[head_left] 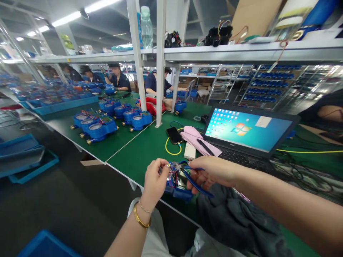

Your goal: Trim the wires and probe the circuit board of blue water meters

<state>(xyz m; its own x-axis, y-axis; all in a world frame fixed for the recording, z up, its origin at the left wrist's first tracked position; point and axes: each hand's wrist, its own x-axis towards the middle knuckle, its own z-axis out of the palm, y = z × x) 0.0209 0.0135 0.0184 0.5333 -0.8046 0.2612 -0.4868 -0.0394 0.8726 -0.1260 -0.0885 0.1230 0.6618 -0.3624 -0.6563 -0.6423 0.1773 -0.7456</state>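
Observation:
A blue meter [182, 192] lies at the front edge of the green table, its top showing a circuit board and thin coloured wires [174, 175]. My right hand [199, 175] is closed around blue-handled cutting pliers [197, 184]. Their metal jaws reach over the wires, close to my left fingertips. At the meter's left side my left hand [156, 178] is closed in a pinch; a small brass-coloured bit shows at its fingertips, but what it grips is too small to make out. Both hands partly cover the meter.
Behind the meter are a white box [189, 151], a phone [174, 135], pink cloth [193, 134] with a black pen, and an open laptop [246, 132]. Dark fabric [238, 217] lies at right. More blue meters [98, 126] stand left. Shelf posts [160, 71] rise ahead; several people sit beyond.

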